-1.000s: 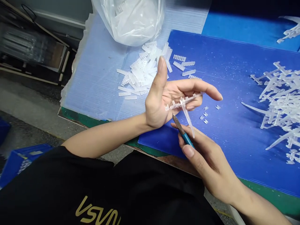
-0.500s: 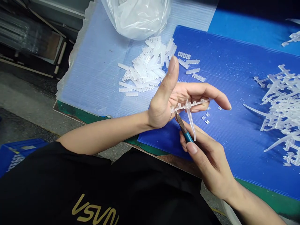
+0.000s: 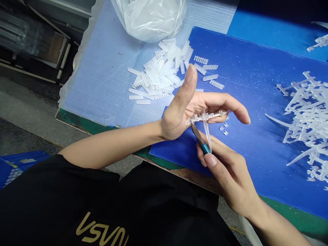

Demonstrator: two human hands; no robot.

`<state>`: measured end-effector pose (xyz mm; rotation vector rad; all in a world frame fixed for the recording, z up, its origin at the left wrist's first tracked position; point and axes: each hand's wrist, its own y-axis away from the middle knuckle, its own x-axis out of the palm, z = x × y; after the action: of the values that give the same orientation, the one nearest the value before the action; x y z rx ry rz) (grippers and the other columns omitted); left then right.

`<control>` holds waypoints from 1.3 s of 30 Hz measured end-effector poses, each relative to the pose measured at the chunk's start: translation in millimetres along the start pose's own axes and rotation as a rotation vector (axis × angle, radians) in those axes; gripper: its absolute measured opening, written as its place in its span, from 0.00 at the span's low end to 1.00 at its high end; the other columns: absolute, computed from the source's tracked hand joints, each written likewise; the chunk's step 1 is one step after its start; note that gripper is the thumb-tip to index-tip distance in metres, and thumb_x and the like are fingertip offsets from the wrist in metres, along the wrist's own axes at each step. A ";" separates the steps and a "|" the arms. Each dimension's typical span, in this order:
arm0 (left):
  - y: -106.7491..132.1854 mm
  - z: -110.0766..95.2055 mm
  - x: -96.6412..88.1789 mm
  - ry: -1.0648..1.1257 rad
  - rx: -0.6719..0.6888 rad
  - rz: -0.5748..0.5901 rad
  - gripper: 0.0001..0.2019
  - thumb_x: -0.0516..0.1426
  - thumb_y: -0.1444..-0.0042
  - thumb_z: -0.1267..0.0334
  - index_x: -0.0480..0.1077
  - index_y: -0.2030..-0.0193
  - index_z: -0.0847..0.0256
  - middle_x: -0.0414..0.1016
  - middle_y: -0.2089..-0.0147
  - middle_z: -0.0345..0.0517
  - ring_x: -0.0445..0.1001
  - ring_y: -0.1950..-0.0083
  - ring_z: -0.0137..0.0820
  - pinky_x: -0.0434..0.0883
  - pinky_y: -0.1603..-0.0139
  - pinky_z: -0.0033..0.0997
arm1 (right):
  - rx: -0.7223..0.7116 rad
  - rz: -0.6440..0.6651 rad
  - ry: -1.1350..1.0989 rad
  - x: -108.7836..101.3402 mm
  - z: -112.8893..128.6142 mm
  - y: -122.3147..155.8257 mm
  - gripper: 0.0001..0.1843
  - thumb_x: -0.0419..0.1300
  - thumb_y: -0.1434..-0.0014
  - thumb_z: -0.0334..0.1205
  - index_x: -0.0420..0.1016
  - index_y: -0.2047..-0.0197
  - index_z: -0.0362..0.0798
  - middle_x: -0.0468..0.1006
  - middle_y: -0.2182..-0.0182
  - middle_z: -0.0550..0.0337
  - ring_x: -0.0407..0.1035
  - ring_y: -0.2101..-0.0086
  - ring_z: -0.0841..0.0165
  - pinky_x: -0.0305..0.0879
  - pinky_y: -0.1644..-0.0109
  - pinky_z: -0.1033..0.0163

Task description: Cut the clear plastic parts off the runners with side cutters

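A clear plastic sprue [image 3: 205, 117] with small tabs along its bar lies across the fingers of my left hand [image 3: 179, 112]. The curled lower fingers keep hold of it, while the thumb points up and the index finger stretches out to the right. My right hand [image 3: 230, 174] grips a pair of side cutters [image 3: 198, 137] with a blue handle. Their jaw tips are at the bar's left end, close to the left palm. From the bar a tapered stem hangs down over the cutters' handle. A few tiny clear clips [image 3: 224, 129] rest on the blue sheet beyond my hands.
A pile of flat, notched clear pieces [image 3: 159, 75] lies beyond my left hand, below a clear plastic bag [image 3: 153, 20]. To the right, a heap of sprues [image 3: 304, 119] covers part of the blue sheet [image 3: 256, 75]. A blue crate [image 3: 23, 167] stands at lower left.
The sprue has turned slightly in my left hand, and its stem now hangs closer to the cutters. The cutters stay at the bar's left end; the whole view has shifted slightly.
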<state>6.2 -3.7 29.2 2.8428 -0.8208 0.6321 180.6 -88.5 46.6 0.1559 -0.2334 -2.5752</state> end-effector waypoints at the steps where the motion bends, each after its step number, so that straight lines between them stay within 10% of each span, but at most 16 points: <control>1: -0.5 2.5 -1.0 -0.004 0.002 0.009 0.58 0.23 0.40 0.21 0.84 0.58 0.62 0.55 0.76 0.44 0.55 0.74 0.32 0.65 0.66 0.39 | 0.000 0.003 0.002 -0.4 0.2 0.3 0.14 0.53 0.20 0.46 0.72 0.59 0.51 0.67 0.64 0.63 0.62 0.63 0.68 0.58 0.56 0.59; 6: 0.4 -1.9 1.1 0.007 -0.046 0.049 0.55 0.26 0.37 0.22 0.82 0.61 0.63 0.57 0.75 0.45 0.57 0.73 0.32 0.60 0.69 0.36 | 0.038 0.029 0.019 -3.5 2.3 0.3 0.10 0.54 0.20 0.47 0.75 0.49 0.53 0.69 0.62 0.63 0.64 0.63 0.68 0.61 0.55 0.60; 16: 0.6 -8.0 0.9 -0.076 -0.189 0.065 0.55 0.23 0.37 0.23 0.81 0.63 0.60 0.59 0.74 0.46 0.60 0.70 0.32 0.63 0.64 0.36 | 0.098 0.024 -0.024 -5.4 4.4 -0.7 0.20 0.55 0.21 0.48 0.72 0.66 0.51 0.63 0.71 0.65 0.56 0.71 0.69 0.65 0.51 0.58; 21: 1.1 -10.5 1.7 -0.070 -0.212 0.079 0.56 0.23 0.37 0.23 0.82 0.61 0.62 0.61 0.74 0.46 0.62 0.71 0.32 0.66 0.64 0.36 | 0.108 0.007 -0.038 -4.2 3.4 0.2 0.15 0.55 0.20 0.49 0.82 0.46 0.58 0.64 0.71 0.66 0.57 0.72 0.70 0.58 0.63 0.60; 39: -17.5 15.1 -7.2 0.258 -0.077 -0.202 0.53 0.30 0.42 0.17 0.81 0.60 0.61 0.50 0.75 0.41 0.52 0.75 0.28 0.59 0.72 0.34 | -0.003 -0.132 0.163 5.5 -0.8 3.6 0.08 0.63 0.25 0.44 0.76 0.46 0.54 0.73 0.66 0.64 0.67 0.68 0.69 0.66 0.59 0.59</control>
<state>15.4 11.3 12.6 2.6534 -0.4987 0.8914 177.9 -94.5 46.2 0.3899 -0.1633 -2.6760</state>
